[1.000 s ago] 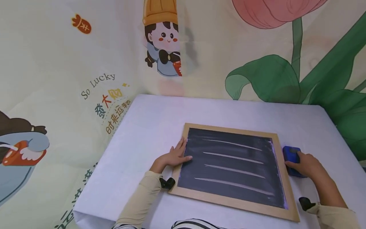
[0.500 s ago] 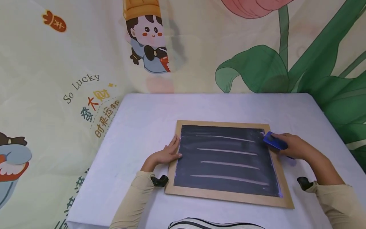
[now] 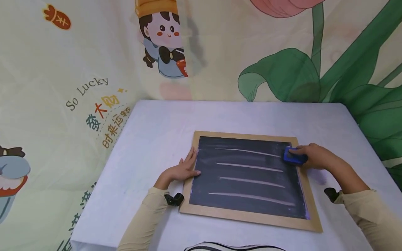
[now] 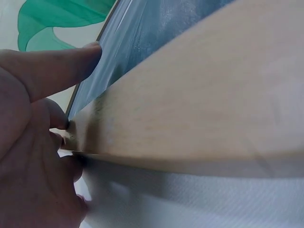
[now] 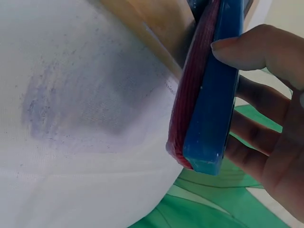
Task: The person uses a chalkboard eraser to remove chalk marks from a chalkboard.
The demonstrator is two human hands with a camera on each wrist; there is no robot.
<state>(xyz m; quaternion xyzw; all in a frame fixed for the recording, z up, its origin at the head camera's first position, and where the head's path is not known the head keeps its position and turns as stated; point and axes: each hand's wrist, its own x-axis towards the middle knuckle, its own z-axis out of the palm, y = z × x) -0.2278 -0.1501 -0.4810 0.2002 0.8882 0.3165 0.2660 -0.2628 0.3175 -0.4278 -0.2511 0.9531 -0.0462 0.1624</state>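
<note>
A wood-framed chalkboard [image 3: 245, 188] lies on the table, with several pale chalk lines running across its dark surface. My left hand [image 3: 179, 170] rests at the frame's left edge, fingers extended and thumb reaching over the wood. The left wrist view shows that thumb [image 4: 61, 71] above the frame. At the board's upper right, my right hand [image 3: 320, 157] grips a blue chalkboard eraser [image 3: 294, 157], which overlaps the frame and the dark surface. In the right wrist view the eraser's ribbed dark red pad [image 5: 190, 104] is visible below its blue body, held between thumb and fingers.
A white cloth covers the table [image 3: 150, 139]. To the right of the board, the cloth carries a purplish dust smudge [image 5: 95, 104]. A printed backdrop [image 3: 220, 52] with a flower and cartoon figures stands behind and to the left.
My right hand has lifted the eraser from the cloth right of the board and carried it leftward onto the upper right corner. My left hand stays at the frame; the head view shifted.
</note>
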